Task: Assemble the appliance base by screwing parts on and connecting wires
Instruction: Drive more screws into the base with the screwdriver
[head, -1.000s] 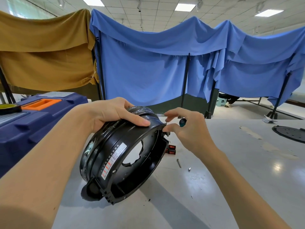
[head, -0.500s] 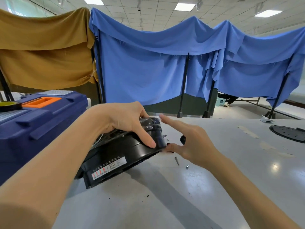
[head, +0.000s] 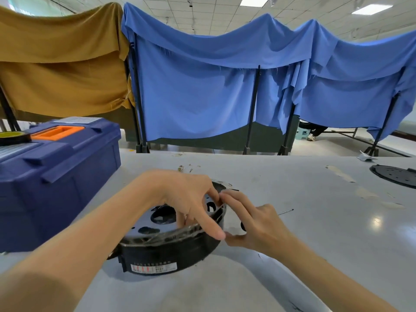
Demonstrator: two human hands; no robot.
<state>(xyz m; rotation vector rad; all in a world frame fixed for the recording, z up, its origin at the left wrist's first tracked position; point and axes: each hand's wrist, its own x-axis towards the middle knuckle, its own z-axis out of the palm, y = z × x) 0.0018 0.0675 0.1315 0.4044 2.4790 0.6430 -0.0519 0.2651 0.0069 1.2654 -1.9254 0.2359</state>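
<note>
Black plastic rings the base (head: 171, 251), which lies flat on a grey table (head: 292, 255) near the front edge, just right of a blue toolbox (head: 58, 176). Its grey metal plate (head: 157, 228), cut with several openings, faces up, and a white label (head: 153, 267) shows on the near side wall.

A person works it with 2 bare hands. The left hand (head: 191, 199) reaches over the top. Its fingers curl down onto the plate and far rim, and its thumb (head: 213, 230) lies across the near right edge, so the hand grips the base from above.

The right hand (head: 254, 226) sits on the table just beside the base's right side. Its index finger touches the rim next to the left fingertips, and its thumb meets the side wall lower down. A small dark shape shows in the crook between them. Whether this hand clasps anything cannot be told.

A thin metal pin (head: 286, 211) lies on the table just beyond the right hand. A few small metal bits (head: 186, 167) are scattered farther back, well apart from the base. A black disc (head: 396, 176) rests near the table's right edge.

The toolbox has an orange handle (head: 56, 132), and a tape roll (head: 13, 137) sits on its lid. Behind the table, blue cloth (head: 202, 86) and mustard cloth (head: 60, 64) hang over dark frames.
</note>
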